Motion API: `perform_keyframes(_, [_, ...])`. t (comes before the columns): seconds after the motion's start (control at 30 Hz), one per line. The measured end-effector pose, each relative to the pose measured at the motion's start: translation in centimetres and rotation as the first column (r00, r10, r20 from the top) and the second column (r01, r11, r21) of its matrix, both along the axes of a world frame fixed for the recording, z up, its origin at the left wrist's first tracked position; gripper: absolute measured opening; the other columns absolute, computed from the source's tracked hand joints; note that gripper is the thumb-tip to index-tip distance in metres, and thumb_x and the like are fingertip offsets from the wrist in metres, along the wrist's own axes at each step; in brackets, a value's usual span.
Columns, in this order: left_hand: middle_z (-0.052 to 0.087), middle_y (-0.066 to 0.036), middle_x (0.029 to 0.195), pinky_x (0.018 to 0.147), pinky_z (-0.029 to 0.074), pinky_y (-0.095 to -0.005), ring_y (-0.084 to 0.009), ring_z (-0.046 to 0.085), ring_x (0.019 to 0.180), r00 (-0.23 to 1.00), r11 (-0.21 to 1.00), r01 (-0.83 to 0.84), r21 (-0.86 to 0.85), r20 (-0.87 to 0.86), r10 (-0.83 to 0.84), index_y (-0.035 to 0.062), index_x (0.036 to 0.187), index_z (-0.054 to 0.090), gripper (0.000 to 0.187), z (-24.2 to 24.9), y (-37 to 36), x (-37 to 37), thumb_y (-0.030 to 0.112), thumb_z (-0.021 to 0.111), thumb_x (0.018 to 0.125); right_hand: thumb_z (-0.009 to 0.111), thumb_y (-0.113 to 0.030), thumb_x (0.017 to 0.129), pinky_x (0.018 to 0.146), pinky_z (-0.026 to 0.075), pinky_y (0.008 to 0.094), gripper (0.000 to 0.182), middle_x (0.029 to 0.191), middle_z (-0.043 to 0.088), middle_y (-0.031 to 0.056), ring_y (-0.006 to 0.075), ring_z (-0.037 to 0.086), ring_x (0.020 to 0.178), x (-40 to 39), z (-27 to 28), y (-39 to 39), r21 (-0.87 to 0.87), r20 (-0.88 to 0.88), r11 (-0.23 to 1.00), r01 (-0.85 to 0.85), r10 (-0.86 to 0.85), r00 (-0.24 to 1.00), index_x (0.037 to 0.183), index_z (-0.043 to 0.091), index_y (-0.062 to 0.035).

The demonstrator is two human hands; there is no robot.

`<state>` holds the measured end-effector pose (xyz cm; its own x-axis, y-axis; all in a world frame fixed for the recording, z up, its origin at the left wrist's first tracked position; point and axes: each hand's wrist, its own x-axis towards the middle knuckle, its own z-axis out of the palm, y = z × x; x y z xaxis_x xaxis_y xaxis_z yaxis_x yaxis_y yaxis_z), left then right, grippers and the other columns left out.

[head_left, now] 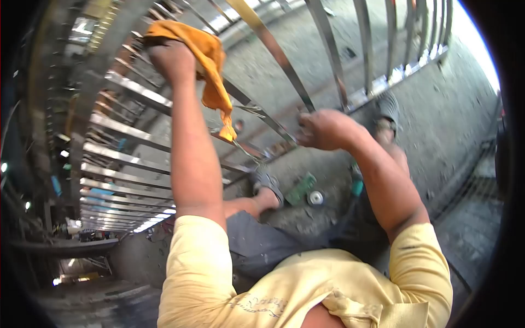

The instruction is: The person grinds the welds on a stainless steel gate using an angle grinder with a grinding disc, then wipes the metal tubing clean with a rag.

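Observation:
My left hand (174,61) is closed on an orange cloth (210,54) at the upper left, against a metal bar of the railing-like frame (268,41). The cloth's twisted tail hangs down beside my forearm. My right hand (326,129) is curled closed beside the lower ends of the flat bars, near the frame's bottom rail. Its fingertips are blurred, so whatever they hold, if anything, cannot be made out.
A green angle grinder-like tool (299,188) and a small round white disc (315,198) lie on the dusty floor (426,126) between my legs. My sandalled feet, the left (268,186) and the right (388,106), are close to the frame. More shiny bars (126,158) run along the left.

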<state>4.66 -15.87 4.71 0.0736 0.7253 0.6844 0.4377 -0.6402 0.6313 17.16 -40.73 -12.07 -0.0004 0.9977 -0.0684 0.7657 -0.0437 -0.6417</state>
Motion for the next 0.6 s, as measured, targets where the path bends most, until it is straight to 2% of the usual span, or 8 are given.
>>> perform_keyframes(0.1, [0.065, -0.026, 0.105, 0.088, 0.049, -0.0428, -0.0387, 0.064, 0.099, 0.992, 0.995, 0.094, 0.038, 0.085, -0.097, -0.0095, 0.103, 0.059, 0.027, -5.6, 1.0, -0.8, 0.014, 0.048, 0.094, 0.071, -0.037, 0.084, 0.08, 0.052, 0.0485, 0.041, 0.092, 0.068, 0.0202, 0.0397, 0.065, 0.093, -0.1, 1.1, -0.6, -0.008, 0.007, 0.999, -0.04, 0.04, 0.999, 0.106, 0.063, -0.0031])
perform_keyframes(0.23, [0.062, -0.025, 0.116, 0.097, 0.045, -0.044, -0.038, 0.06, 0.109, 0.988, 0.986, 0.115, 0.122, -0.116, -0.101, -0.0088, 0.114, 0.058, 0.031, -17.2, -2.1, -2.9, 0.014, 0.05, 0.094, 0.07, -0.034, 0.084, 0.08, 0.052, 0.0482, 0.04, 0.088, 0.068, 0.02, 0.039, 0.065, 0.092, 0.6, 2.8, -1.6, -0.017, -0.001, 1.0, -0.017, 0.017, 1.0, 0.107, 0.062, -0.0029])
perform_keyframes(0.3, [0.062, -0.027, 0.117, 0.101, 0.042, -0.0467, -0.042, 0.058, 0.113, 0.977, 0.988, 0.117, -0.101, -0.164, -0.133, -0.0073, 0.116, 0.058, 0.032, -25.2, -3.5, -4.3, 0.014, 0.052, 0.092, 0.07, -0.034, 0.084, 0.079, 0.052, 0.0483, 0.039, 0.086, 0.067, 0.0202, 0.0389, 0.065, 0.091, 1.6, 3.3, -2.1, 0.075, -0.008, 0.997, 0.014, -0.013, 1.0, 0.107, 0.061, -0.0027])
perform_keyframes(0.33, [0.063, -0.027, 0.113, 0.099, 0.043, -0.0491, -0.045, 0.058, 0.11, 0.922, 0.982, 0.173, -0.08, -0.338, -0.19, -0.0058, 0.115, 0.06, 0.032, -29.7, -3.4, -5.9, 0.015, 0.054, 0.091, 0.069, -0.033, 0.084, 0.078, 0.052, 0.049, 0.038, 0.084, 0.067, 0.0202, 0.0394, 0.065, 0.089, 2.1, 3.4, -2.2, 0.122, -0.048, 0.992, 0.045, -0.039, 0.998, 0.104, 0.06, -0.0022])
perform_keyframes(0.4, [0.064, -0.028, 0.11, 0.092, 0.047, -0.0533, -0.0466, 0.06, 0.105, 0.886, 0.982, 0.134, -0.13, -0.428, -0.178, -0.0019, 0.112, 0.063, 0.032, -36.5, -4.9, -7.0, 0.02, 0.058, 0.09, 0.069, -0.033, 0.084, 0.078, 0.051, 0.0494, 0.037, 0.084, 0.067, 0.0201, 0.0397, 0.065, 0.089, 2.8, 4.0, -2.4, 0.052, -0.053, 0.995, 0.084, -0.081, 0.995, 0.103, 0.06, -0.0023])
perform_keyframes(0.43, [0.064, -0.026, 0.11, 0.094, 0.046, -0.051, -0.0441, 0.059, 0.107, 0.83, 0.963, 0.195, -0.184, -0.492, -0.262, 0.0014, 0.111, 0.065, 0.031, -39.0, -5.2, -7.9, 0.022, 0.059, 0.089, 0.069, -0.032, 0.084, 0.077, 0.051, 0.0496, 0.036, 0.083, 0.067, 0.02, 0.0399, 0.065, 0.088, 3.0, 3.8, -2.5, 0.015, -0.056, 0.995, 0.103, -0.102, 0.993, 0.102, 0.06, -0.0023])
perform_keyframes(0.5, [0.063, -0.02, 0.115, 0.097, 0.045, -0.0485, -0.0387, 0.056, 0.113, 0.531, 0.905, 0.32, -0.282, -0.737, -0.418, 0.0041, 0.115, 0.064, 0.034, -43.4, -5.4, -9.7, 0.024, 0.059, 0.088, 0.068, -0.032, 0.084, 0.078, 0.052, 0.0486, 0.036, 0.085, 0.068, 0.0196, 0.0393, 0.066, 0.087, 3.0, 2.9, -2.8, 0.006, -0.057, 0.997, 0.082, -0.081, 0.995, 0.105, 0.061, -0.0028])
perform_keyframes(0.6, [0.059, -0.018, 0.125, 0.101, 0.041, -0.0498, -0.0369, 0.051, 0.121, 0.33, 0.962, 0.053, -0.269, -0.904, -0.272, 0.0047, 0.126, 0.058, 0.045, -47.3, -6.9, -10.6, 0.032, 0.056, 0.09, 0.068, -0.032, 0.085, 0.08, 0.053, 0.0471, 0.038, 0.088, 0.069, 0.0198, 0.0378, 0.067, 0.089, 2.9, 2.4, -2.4, -0.005, -0.057, 0.999, 0.048, -0.048, 0.997, 0.108, 0.063, -0.0031])
